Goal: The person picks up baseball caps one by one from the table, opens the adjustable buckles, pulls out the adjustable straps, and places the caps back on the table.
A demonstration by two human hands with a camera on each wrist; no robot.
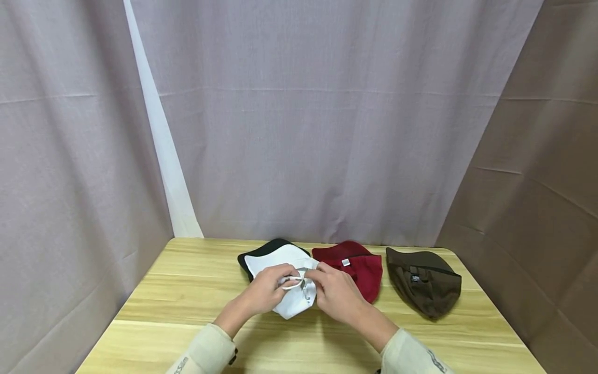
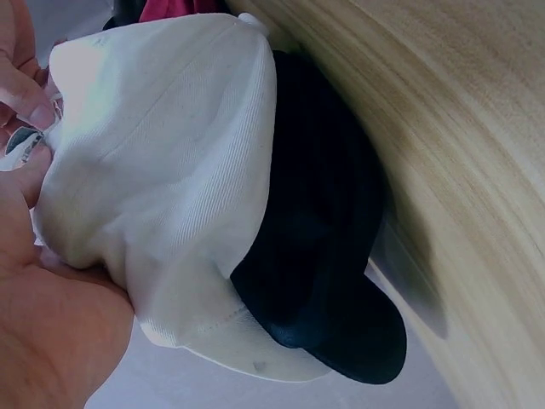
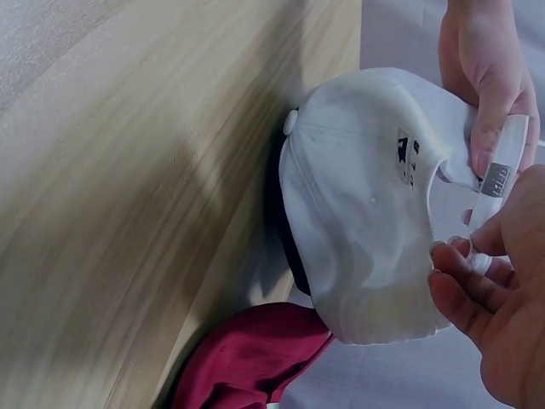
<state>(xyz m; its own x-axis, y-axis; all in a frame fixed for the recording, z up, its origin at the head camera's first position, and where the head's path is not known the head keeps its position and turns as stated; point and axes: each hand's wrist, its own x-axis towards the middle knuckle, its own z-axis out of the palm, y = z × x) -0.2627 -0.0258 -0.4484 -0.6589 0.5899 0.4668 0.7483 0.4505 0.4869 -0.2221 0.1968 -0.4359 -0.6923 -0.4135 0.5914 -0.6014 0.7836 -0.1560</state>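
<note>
White cap (image 3: 366, 221) toward far side of table (image 1: 187, 301), left of centre, brim pointing far, back opening facing near. Left hand (image 1: 268, 287) grips its back strap (image 3: 513, 136) close to the metal buckle (image 3: 496, 181); right hand (image 1: 338, 293) pinches the same strap from the right, thumb against fingers. Black cap (image 2: 315, 204) lies behind the white one, showing at far left. Red cap (image 1: 369, 275) just right; brown cap (image 1: 427, 285) farther right, apart.

In the head view, the white baseball cap (image 1: 291, 303) hides most of the black cap (image 1: 265, 246); the table's (image 1: 187, 301) near edge is cut off, the brown cap's (image 1: 430, 295) label (image 1: 415, 279) illegibly small.
</note>
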